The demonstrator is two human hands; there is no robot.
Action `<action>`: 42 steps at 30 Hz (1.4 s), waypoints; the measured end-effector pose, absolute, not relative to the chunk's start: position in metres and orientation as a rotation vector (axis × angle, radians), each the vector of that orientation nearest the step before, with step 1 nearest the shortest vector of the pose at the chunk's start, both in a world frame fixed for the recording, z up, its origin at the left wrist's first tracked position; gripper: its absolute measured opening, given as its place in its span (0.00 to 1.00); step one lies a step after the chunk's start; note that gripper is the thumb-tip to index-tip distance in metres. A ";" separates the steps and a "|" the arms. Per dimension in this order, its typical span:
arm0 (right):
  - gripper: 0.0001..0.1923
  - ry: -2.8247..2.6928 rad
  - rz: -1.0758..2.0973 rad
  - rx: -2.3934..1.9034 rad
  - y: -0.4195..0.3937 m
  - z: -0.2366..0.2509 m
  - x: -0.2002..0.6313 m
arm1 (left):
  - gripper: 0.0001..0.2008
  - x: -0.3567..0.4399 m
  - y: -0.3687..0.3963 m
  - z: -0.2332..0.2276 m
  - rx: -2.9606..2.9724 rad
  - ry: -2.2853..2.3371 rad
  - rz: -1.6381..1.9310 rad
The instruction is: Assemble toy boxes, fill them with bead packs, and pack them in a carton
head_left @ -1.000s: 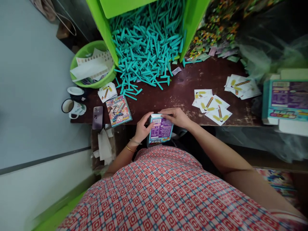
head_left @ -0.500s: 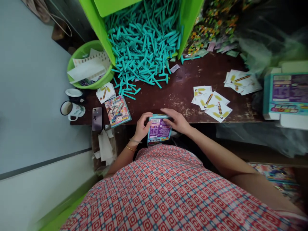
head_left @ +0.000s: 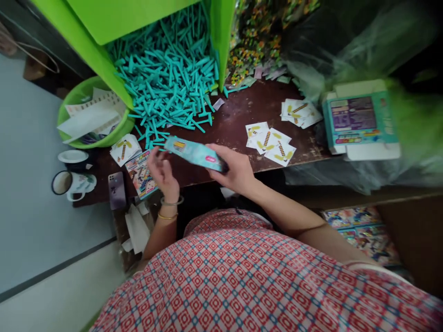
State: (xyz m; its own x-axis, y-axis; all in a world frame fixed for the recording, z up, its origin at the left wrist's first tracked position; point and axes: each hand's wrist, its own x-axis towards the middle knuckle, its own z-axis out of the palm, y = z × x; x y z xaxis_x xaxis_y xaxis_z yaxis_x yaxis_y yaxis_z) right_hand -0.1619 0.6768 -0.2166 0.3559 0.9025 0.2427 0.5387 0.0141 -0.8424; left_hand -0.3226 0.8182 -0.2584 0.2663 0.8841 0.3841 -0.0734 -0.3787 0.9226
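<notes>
My right hand [head_left: 235,173] grips a small teal printed box [head_left: 195,154], held edge-on and tilted over the front edge of the dark wooden table [head_left: 238,115]. My left hand [head_left: 162,173], with bangles on its wrist, is beside the box's left end with fingers spread; whether it touches the box is unclear. Under that hand a printed card pack [head_left: 140,174] lies on the table. A heap of teal plastic sticks [head_left: 166,78] spills from a green bin [head_left: 93,50] at the back.
White stickers with yellow patterns [head_left: 270,140] lie right of my hands, more of them [head_left: 299,113] farther back. A larger teal box [head_left: 360,120] sits at the right. At the left are a green bowl of papers [head_left: 90,115], two cups [head_left: 71,182] and a phone [head_left: 116,190].
The small box has been lifted and turned from face-up to edge-on and moved left over the table. My left hand has come off its side. The view has swung to the right.
</notes>
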 end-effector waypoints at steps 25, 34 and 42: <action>0.33 -1.615 0.065 -2.419 0.550 -0.334 -0.045 | 0.20 -0.282 0.797 -0.312 2.747 0.205 0.578; 0.17 -1.019 0.204 -1.909 0.580 -0.281 -0.052 | 0.29 -0.309 0.813 -0.228 2.201 0.802 1.166; 0.04 -1.580 -0.227 -1.568 0.643 -0.162 -0.081 | 0.33 -0.298 0.811 -0.214 2.090 0.821 1.119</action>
State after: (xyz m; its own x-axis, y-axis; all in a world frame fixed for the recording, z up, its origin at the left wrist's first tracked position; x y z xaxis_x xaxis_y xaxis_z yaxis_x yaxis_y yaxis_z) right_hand -0.0808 0.6427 -0.1616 0.1765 0.7211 0.6700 0.8806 0.1884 -0.4348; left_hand -0.2978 0.8108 -0.2140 0.4470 0.7562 0.4779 0.2290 -0.6132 0.7561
